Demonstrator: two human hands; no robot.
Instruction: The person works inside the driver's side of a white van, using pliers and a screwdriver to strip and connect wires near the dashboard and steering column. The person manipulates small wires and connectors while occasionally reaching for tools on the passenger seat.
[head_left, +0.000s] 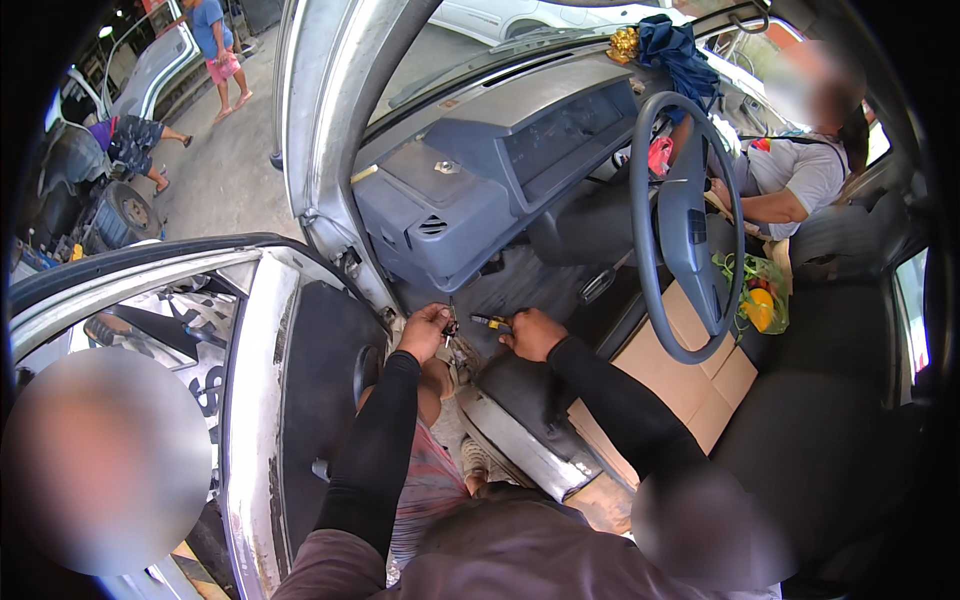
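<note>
My left hand [427, 332] is closed in a pinch on a small dark piece with thin metal prongs [452, 325], too small to name. A short way to the right, my right hand [535, 334] is wrapped around a yellow-and-black hand tool [491, 321], whose end points toward my left hand. The kind of tool is not clear, and my fingers cover part of it. The two hands are apart, in the open doorway of a vehicle, low beside the dashboard [440, 205]. Black sleeves cover both my forearms.
The steering wheel [640, 225] rises at the right, over flattened cardboard [690, 370] on the seat. An open door [262, 400] stands at my left. A person in a light shirt [805, 180] sits across the cab, near a bag of greens [765, 295]. Others are outside, far left.
</note>
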